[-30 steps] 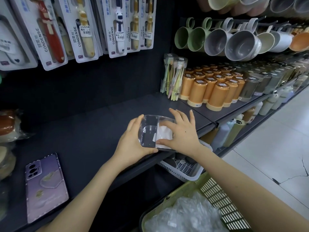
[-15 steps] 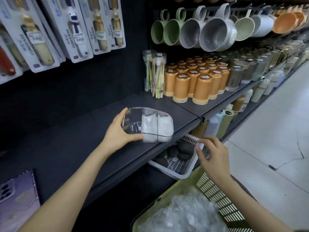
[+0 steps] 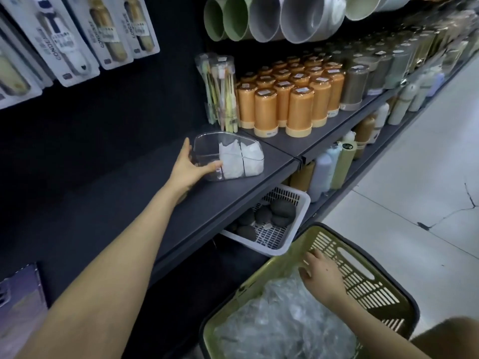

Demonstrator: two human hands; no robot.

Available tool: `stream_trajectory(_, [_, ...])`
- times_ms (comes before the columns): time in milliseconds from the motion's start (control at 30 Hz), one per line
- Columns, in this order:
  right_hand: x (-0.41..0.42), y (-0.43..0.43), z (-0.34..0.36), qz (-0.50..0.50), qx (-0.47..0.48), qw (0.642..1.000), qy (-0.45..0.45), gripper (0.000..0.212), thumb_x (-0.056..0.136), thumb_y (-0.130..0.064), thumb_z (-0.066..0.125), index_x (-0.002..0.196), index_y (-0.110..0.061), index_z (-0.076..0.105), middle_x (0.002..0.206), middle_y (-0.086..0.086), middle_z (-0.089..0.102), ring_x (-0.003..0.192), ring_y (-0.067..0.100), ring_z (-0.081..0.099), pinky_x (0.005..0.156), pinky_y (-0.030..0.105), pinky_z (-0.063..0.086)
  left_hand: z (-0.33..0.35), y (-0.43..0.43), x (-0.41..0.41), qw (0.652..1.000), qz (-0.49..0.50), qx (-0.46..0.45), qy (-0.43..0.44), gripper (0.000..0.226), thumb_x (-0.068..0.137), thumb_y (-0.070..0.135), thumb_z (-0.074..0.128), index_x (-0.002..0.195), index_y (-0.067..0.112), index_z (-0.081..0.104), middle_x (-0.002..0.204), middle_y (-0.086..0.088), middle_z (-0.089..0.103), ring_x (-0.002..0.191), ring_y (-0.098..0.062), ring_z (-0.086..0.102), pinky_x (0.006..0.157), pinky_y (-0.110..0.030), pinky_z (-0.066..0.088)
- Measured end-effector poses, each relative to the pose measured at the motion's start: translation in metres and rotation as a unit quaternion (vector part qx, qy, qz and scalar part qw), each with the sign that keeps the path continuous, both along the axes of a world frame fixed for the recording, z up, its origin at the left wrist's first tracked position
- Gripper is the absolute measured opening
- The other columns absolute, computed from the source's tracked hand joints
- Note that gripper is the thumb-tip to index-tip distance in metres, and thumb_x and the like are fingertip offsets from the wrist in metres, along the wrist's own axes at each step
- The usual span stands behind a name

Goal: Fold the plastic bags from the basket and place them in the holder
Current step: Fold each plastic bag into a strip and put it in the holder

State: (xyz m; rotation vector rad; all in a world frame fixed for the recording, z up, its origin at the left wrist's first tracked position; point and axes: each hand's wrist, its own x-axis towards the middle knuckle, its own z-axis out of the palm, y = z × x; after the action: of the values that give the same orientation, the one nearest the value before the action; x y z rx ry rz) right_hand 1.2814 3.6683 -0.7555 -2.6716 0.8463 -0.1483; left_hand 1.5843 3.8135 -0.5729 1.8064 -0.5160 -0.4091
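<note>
On the dark shelf (image 3: 124,203) lies a clear plastic holder (image 3: 207,149) with folded white bags (image 3: 234,161) packed in its right half. My left hand (image 3: 185,169) grips the holder's left end, thumb across the front and fingers behind. Below, at the bottom right, a green slotted basket (image 3: 363,275) holds a heap of crumpled clear plastic bags (image 3: 272,322). My right hand (image 3: 322,277) reaches into the far end of the basket. Its fingers are spread and the tips touch the top of the heap.
Orange canisters (image 3: 298,104) and a clear tube of toothbrushes (image 3: 220,92) stand just right of the holder. Mugs (image 3: 303,16) hang above. A white basket (image 3: 295,237) with dark round items juts out under the shelf. A phone (image 3: 18,304) lies at far left. Tiled floor (image 3: 414,203) is on the right.
My right hand left the holder and dropped down into the green basket onto the bags. My left hand stayed on the holder.
</note>
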Motion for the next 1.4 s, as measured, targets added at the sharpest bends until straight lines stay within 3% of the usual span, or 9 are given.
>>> stream_trajectory(133, [-0.012, 0.007, -0.019, -0.006, 0.041, 0.996, 0.083, 0.040, 0.093, -0.033, 0.054, 0.131, -0.021, 0.054, 0.127, 0.003, 0.054, 0.108, 0.023, 0.056, 0.089, 0.032, 0.045, -0.022, 0.055, -0.041, 0.995, 0.043, 0.078, -0.051, 0.095, 0.081, 0.040, 0.074, 0.154, 0.026, 0.015, 0.160, 0.002, 0.018, 0.144, -0.020, 0.025, 0.114, -0.029, 0.027])
stream_trajectory(233, [-0.017, 0.015, -0.039, -0.008, 0.076, 0.987, 0.139, 0.043, 0.094, -0.039, 0.052, 0.133, -0.021, 0.050, 0.133, 0.005, 0.050, 0.115, 0.026, 0.053, 0.098, 0.038, 0.042, -0.029, 0.099, -0.071, 0.931, 0.011, 0.255, -0.261, 0.076, 0.088, 0.048, 0.062, 0.150, 0.019, 0.030, 0.160, -0.001, 0.021, 0.148, -0.016, 0.012, 0.117, -0.032, 0.017])
stream_trajectory(300, [-0.019, 0.023, -0.051, -0.004, 0.098, 0.981, 0.165, 0.048, 0.094, -0.041, 0.052, 0.136, -0.019, 0.047, 0.139, 0.006, 0.047, 0.123, 0.025, 0.048, 0.101, 0.035, 0.037, -0.030, 0.120, -0.085, 0.897, -0.032, 0.302, -0.322, 0.067, 0.091, 0.050, 0.054, 0.147, 0.018, 0.037, 0.160, -0.001, 0.020, 0.149, -0.016, 0.007, 0.116, -0.032, 0.015])
stream_trajectory(500, [-0.028, 0.051, -0.078, -0.001, 0.154, 0.961, 0.232, 0.065, 0.093, -0.047, 0.054, 0.147, -0.020, 0.029, 0.146, 0.009, 0.039, 0.128, 0.029, 0.044, 0.098, 0.038, 0.043, -0.042, 0.146, -0.096, 0.854, -0.099, 0.384, -0.337, 0.085, 0.084, 0.075, 0.014, 0.152, 0.026, 0.022, 0.161, 0.000, 0.013, 0.149, -0.019, 0.006, 0.118, -0.028, 0.002])
stream_trajectory(767, [-0.079, 0.040, -0.109, -0.092, 0.105, 0.877, 0.460, 0.101, 0.078, -0.074, 0.053, 0.152, -0.024, 0.007, 0.155, 0.015, 0.025, 0.142, 0.037, 0.024, 0.112, 0.058, 0.018, -0.047, 0.143, -0.096, 0.840, -0.077, 0.385, -0.374, 0.081, 0.087, 0.070, 0.015, 0.151, 0.022, 0.029, 0.159, -0.004, 0.023, 0.148, -0.023, 0.015, 0.119, -0.033, 0.009])
stream_trajectory(867, [-0.078, 0.040, -0.107, -0.084, 0.121, 0.861, 0.486, 0.081, 0.081, -0.057, 0.062, 0.146, -0.025, 0.025, 0.147, 0.010, 0.040, 0.137, 0.033, 0.034, 0.111, 0.054, 0.022, -0.048, 0.141, -0.096, 0.832, -0.076, 0.392, -0.385, 0.080, 0.088, 0.068, 0.015, 0.151, 0.020, 0.030, 0.159, -0.006, 0.024, 0.147, -0.025, 0.016, 0.119, -0.036, 0.011])
stream_trajectory(1000, [-0.072, 0.044, -0.103, -0.078, 0.099, 0.878, 0.461, 0.026, 0.094, -0.027, 0.050, 0.119, -0.023, 0.053, 0.125, 0.007, 0.057, 0.121, 0.026, 0.048, 0.103, 0.040, 0.030, -0.048, 0.142, -0.096, 0.832, -0.077, 0.389, -0.387, 0.078, 0.089, 0.066, 0.017, 0.150, 0.019, 0.031, 0.158, -0.007, 0.025, 0.147, -0.027, 0.018, 0.119, -0.038, 0.013])
stream_trajectory(1267, [-0.026, 0.056, -0.018, -0.059, 0.143, 0.955, 0.253, 0.021, 0.088, -0.038, 0.061, 0.092, -0.019, 0.069, 0.093, -0.003, 0.070, 0.087, 0.013, 0.062, 0.076, 0.028, 0.041, -0.045, 0.140, -0.098, 0.839, -0.080, 0.385, -0.376, 0.071, 0.092, 0.061, 0.026, 0.151, 0.021, 0.031, 0.159, -0.004, 0.022, 0.148, -0.024, 0.015, 0.120, -0.035, 0.011])
stream_trajectory(1400, [-0.007, 0.066, 0.060, -0.018, 0.195, 0.979, 0.056, 0.019, 0.082, -0.034, 0.074, 0.068, -0.023, 0.067, 0.072, -0.010, 0.067, 0.074, 0.011, 0.063, 0.067, 0.025, 0.049, -0.042, 0.146, -0.108, 0.877, -0.035, 0.297, -0.377, 0.053, 0.097, 0.051, 0.044, 0.133, 0.015, 0.057, 0.146, -0.006, 0.047, 0.140, -0.024, 0.035, 0.114, -0.036, 0.027])
